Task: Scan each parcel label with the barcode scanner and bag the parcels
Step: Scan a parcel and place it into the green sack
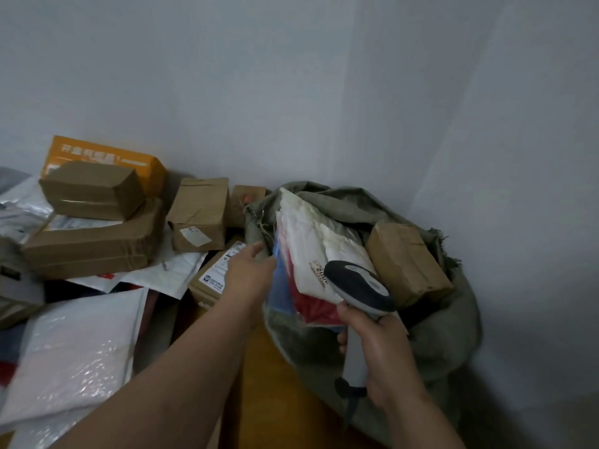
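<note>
At the right of the head view, your right hand (385, 354) is wrapped round the pale handle of the barcode scanner (359, 288), whose dark head points up and left over the sack (453, 322). Your left hand (248, 270) reaches forward to the near rim of the sack and touches the left edge of a clear plastic parcel (301, 280) with white, red and blue contents; whether its fingers pinch the parcel or only press it cannot be told. That parcel stands tilted in the sack's mouth, beside a brown box (406, 262) already lying inside at the right. To the left of the sack, unbagged parcels lie heaped: an orange box (107, 157) at the back, a small brown box (92, 189) on a flat wide carton (94, 246), an upright brown carton (199, 213), and a white bubble mailer (74, 351) nearest you. A strip of the wooden desk (275, 393) shows between your forearms.
</note>
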The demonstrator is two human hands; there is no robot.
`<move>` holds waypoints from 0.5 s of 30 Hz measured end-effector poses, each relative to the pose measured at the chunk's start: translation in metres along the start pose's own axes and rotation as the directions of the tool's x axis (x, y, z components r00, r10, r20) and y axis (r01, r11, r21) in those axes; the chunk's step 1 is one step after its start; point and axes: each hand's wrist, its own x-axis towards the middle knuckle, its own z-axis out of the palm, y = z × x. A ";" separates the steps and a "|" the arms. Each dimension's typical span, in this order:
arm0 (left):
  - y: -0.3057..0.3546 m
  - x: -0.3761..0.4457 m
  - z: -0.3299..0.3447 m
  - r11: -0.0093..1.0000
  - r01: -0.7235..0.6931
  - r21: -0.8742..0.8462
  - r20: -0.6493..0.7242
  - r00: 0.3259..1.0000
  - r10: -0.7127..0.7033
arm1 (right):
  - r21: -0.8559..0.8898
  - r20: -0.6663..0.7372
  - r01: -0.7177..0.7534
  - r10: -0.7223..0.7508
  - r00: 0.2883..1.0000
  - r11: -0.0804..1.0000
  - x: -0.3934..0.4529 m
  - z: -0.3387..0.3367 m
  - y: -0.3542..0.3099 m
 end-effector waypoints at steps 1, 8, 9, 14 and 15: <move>-0.005 -0.001 -0.010 0.999 0.025 -0.048 -0.025 0.999 -0.027 | -0.014 0.034 -0.002 0.002 0.999 1.000 0.000 0.006 -0.001; -0.050 -0.004 -0.101 0.994 0.057 -0.089 -0.275 0.958 -0.079 | -0.195 0.250 0.035 0.015 0.968 0.980 -0.018 0.067 0.006; -0.057 -0.003 -0.115 0.997 0.052 -0.058 -0.312 0.948 -0.067 | -0.211 0.271 0.039 0.020 0.962 0.977 -0.021 0.078 0.009; -0.091 0.008 -0.187 0.993 0.070 -0.100 -0.410 0.906 -0.105 | -0.263 0.309 0.051 0.034 0.951 0.963 -0.037 0.144 0.026; -0.101 0.012 -0.202 0.994 0.083 -0.076 -0.417 0.902 -0.107 | -0.278 0.307 0.049 0.041 0.951 0.959 -0.040 0.157 0.030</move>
